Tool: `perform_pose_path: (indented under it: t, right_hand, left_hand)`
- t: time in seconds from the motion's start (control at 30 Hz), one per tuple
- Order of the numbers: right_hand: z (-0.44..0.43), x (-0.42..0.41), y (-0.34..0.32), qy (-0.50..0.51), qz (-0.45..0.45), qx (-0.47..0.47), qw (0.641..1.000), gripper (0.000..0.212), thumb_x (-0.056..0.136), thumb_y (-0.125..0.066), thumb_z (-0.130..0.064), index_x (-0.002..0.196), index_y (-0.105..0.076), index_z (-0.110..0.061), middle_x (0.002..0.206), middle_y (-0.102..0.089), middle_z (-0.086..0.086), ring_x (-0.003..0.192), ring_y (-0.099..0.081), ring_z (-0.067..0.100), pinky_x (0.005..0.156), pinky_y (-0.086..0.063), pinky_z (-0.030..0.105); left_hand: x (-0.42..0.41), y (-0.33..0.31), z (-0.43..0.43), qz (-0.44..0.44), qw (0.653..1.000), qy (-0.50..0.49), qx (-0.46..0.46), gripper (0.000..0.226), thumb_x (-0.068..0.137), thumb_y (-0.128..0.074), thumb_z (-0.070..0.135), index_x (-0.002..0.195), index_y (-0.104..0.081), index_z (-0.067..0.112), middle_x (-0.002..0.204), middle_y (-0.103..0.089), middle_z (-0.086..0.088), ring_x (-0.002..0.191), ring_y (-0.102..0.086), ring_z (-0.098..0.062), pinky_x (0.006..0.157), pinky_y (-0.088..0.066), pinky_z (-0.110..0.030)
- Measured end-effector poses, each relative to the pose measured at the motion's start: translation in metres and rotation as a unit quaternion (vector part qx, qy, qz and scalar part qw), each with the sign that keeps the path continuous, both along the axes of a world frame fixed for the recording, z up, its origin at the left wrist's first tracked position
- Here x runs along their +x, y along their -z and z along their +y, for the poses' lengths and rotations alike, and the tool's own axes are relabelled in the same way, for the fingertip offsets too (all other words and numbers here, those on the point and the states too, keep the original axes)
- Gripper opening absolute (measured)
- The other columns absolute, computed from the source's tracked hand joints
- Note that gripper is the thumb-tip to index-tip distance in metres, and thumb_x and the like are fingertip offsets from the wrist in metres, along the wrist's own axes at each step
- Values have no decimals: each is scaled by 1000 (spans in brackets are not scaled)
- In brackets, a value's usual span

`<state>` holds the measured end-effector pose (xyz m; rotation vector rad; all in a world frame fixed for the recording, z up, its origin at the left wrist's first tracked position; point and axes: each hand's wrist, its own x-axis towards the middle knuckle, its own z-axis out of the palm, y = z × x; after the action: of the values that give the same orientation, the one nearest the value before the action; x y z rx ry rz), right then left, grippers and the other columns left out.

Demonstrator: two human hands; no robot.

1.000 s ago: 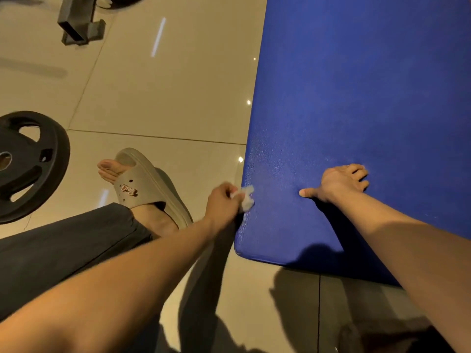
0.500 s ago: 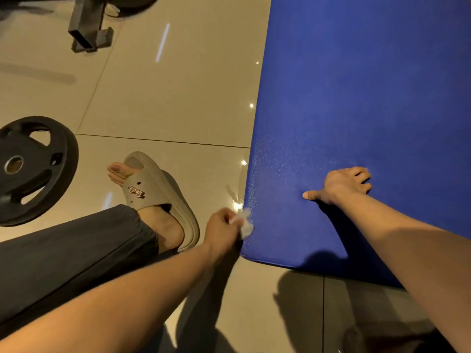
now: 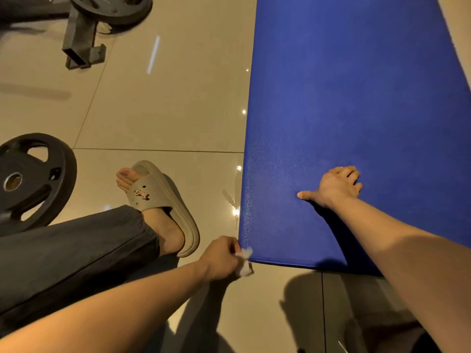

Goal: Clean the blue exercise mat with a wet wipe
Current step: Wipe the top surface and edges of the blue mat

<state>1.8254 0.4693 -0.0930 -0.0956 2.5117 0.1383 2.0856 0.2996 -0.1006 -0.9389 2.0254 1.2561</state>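
— What's the floor like?
— Large glossy beige tiles (image 3: 153, 110) with thin dark grout lines (image 3: 158, 149) between them.
— And the light?
— Warm and dim. It shows as reflections in the tiles (they are very shiny): a pale streak (image 3: 153, 55) farther off and a few small bright spots (image 3: 244, 112).
— Any furniture?
— Gym gear. A black weight plate (image 3: 30, 182) lies on the floor at the left edge. At the top left a dark metal frame foot (image 3: 81, 42) rests on the tiles, with another dark plate (image 3: 112, 8) right by it.
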Motion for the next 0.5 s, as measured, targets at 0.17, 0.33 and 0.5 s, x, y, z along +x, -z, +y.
perform_pose_path:
  t: [0.17, 0.33, 0.5]
  right_hand:
    - [11, 40, -13, -67, 67, -177, 980, 53, 93, -65, -48, 125, -60, -7, 145, -43, 18, 133, -43, 37, 103, -39, 43]
    - [-21, 112, -43, 42, -151, -449, 880, 40, 93, -71, -17, 132, -64, -11, 122, -67, 3, 113, -63, 17, 90, -48, 19]
    - [-30, 159, -39, 195, -136, -522, 819, 25, 93, -72, -16, 116, -72, -24, 100, -73, 2, 81, -72, 27, 65, -62, 34]
  left_hand:
    - [-30, -19, -18, -29, 998, 25, 46, 9, 85, -70, 6, 82, -64, 12, 78, -65, -4, 71, -62, -14, 61, -50, -22]
    - [-81, -42, -33, 0, 989, -55, 135, 19, 82, -55, -10, 83, -66, 5, 71, -64, -15, 56, -61, -22, 53, -51, -26]
    - [-82, -43, -25, -14, 971, -121, 206, 15, 84, -65, -9, 93, -71, 1, 95, -72, -21, 86, -70, -31, 81, -61, -38]
